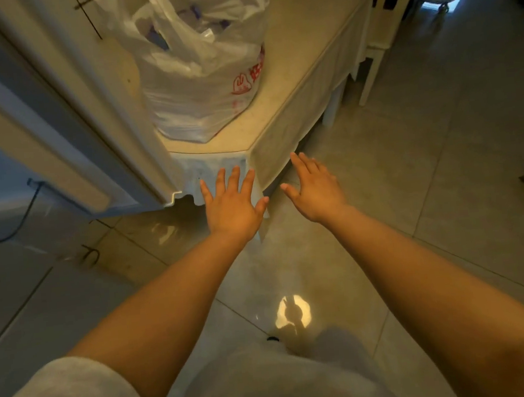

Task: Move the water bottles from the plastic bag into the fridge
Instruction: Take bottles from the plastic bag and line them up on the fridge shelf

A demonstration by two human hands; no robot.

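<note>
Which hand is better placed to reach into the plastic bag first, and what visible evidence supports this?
Probably the left hand: it hovers open almost straight below the plastic bag on the table. The right hand, also open and empty, sits farther to the side.

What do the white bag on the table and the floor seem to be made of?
The white translucent shopping bag with red print looks like thin glossy plastic film: it crinkles, and dim shapes show through it. The pale grey floor seems to be glazed or polished tile: straight joint lines cross it and it mirrors a lamp.
</note>
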